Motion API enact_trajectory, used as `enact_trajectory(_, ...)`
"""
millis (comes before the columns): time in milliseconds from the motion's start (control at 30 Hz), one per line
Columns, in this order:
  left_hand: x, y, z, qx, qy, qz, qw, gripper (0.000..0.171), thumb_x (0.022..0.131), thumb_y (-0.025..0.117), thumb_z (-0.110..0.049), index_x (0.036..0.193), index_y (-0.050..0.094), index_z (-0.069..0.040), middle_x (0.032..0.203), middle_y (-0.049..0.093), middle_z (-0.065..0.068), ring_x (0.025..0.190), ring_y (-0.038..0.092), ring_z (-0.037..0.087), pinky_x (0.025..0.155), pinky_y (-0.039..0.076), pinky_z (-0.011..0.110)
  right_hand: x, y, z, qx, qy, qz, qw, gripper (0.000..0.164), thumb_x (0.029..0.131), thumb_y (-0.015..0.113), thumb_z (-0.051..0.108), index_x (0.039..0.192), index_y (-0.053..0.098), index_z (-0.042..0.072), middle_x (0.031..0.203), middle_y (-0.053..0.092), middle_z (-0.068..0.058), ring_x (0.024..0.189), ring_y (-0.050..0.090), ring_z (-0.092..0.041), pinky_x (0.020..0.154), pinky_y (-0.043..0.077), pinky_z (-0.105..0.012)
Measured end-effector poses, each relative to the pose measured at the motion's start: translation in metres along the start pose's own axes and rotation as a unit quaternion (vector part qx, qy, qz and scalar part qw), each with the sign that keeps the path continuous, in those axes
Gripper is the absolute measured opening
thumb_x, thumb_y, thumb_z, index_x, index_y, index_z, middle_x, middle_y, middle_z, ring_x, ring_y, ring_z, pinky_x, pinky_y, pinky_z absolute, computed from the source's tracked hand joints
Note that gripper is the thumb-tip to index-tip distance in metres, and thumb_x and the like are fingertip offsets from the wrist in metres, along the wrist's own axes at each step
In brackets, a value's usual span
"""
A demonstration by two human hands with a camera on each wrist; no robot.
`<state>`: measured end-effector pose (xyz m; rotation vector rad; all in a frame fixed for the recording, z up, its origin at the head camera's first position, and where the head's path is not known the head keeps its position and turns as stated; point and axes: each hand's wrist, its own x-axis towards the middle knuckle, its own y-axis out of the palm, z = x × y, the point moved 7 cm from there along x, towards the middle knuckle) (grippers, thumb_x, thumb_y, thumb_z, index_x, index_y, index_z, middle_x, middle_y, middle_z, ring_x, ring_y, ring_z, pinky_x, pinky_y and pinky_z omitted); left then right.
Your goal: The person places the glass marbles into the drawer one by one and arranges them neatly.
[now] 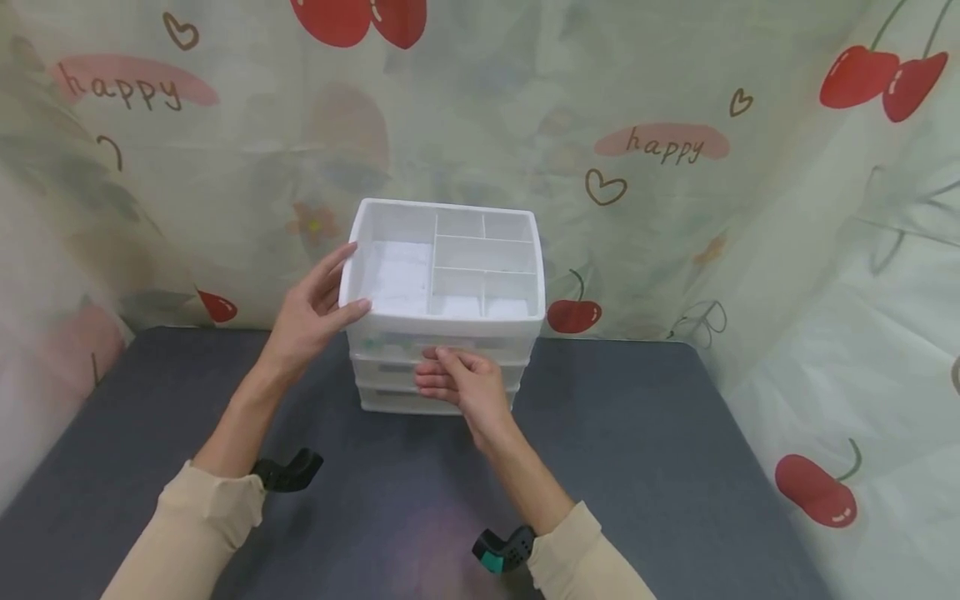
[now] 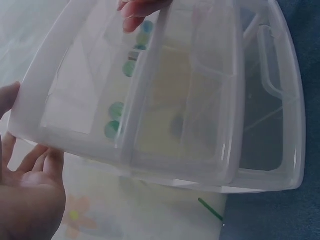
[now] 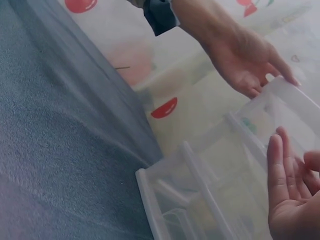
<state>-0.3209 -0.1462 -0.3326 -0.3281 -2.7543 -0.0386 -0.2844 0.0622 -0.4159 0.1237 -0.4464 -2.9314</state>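
A white plastic drawer unit [image 1: 442, 321] stands at the far side of the table, with a divided open tray on top and see-through drawers below. My left hand [image 1: 311, 308] grips the tray's left rim, thumb over the front corner and fingers along the side wall. In front of the upper drawers is my right hand [image 1: 465, 383], its fingers fairly straight and fingertips close to the top drawer's front [image 2: 75, 100]. Several green and blue-green round pieces [image 2: 115, 120] show through that drawer. Lower down, the bottom drawer [image 2: 270, 135] looks dark through its clear front.
The unit stands on a dark grey table [image 1: 622, 467], near its back edge. Behind and beside it hangs a pale curtain [image 1: 480, 117] printed with cherries, hearts and the word "happy". Each wrist wears a black band, the left one [image 1: 288, 472] close above the table.
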Motion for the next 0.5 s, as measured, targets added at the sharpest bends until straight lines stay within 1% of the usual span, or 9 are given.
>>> enact_trajectory(133, -0.004, -0.002, 0.000, 0.027, 0.020, -0.010, 0.9994, 0.069, 0.096, 0.062, -0.002, 0.156, 0.033, -0.019, 0.156, 0.032, 0.022, 0.142, 0.034, 0.037, 0.094, 0.044, 0.018, -0.001, -0.001, 0.001, -0.040, 0.012, 0.018, 0.999, 0.034, 0.100, 0.062, 0.026, 0.117, 0.070, -0.002, 0.099, 0.074, -0.015, 0.084, 0.074, -0.021, 0.079, 0.057, -0.039)
enact_trajectory(300, -0.013, -0.004, 0.003, 0.070, 0.038, -0.013, 0.9968, 0.072, 0.097, 0.061, -0.002, 0.158, 0.029, -0.023, 0.157, 0.033, 0.017, 0.142, 0.035, 0.034, 0.100, 0.040, 0.018, -0.009, -0.009, 0.005, -0.109, 0.007, 0.040, 0.993, 0.033, 0.098, 0.065, 0.027, 0.117, 0.071, 0.001, 0.105, 0.074, -0.014, 0.090, 0.073, -0.024, 0.082, 0.056, -0.038)
enact_trajectory(400, -0.020, -0.005, 0.006, 0.110, 0.036, -0.015, 0.9931, 0.075, 0.097, 0.063, -0.003, 0.158, 0.027, -0.026, 0.157, 0.035, 0.012, 0.142, 0.037, 0.031, 0.104, 0.039, 0.024, -0.015, -0.019, 0.006, -0.137, 0.001, 0.046, 0.989, 0.033, 0.096, 0.067, 0.026, 0.119, 0.070, 0.001, 0.107, 0.073, -0.015, 0.094, 0.072, -0.026, 0.084, 0.056, -0.038)
enact_trajectory(500, -0.028, -0.007, 0.012, 0.146, 0.025, -0.015, 0.9888, 0.074, 0.096, 0.065, -0.005, 0.157, 0.029, -0.028, 0.155, 0.040, 0.009, 0.139, 0.041, 0.029, 0.106, 0.040, 0.034, -0.021, -0.031, 0.011, -0.165, -0.016, 0.049, 0.985, 0.034, 0.096, 0.067, 0.023, 0.120, 0.069, -0.001, 0.110, 0.073, -0.015, 0.097, 0.071, -0.029, 0.085, 0.055, -0.039)
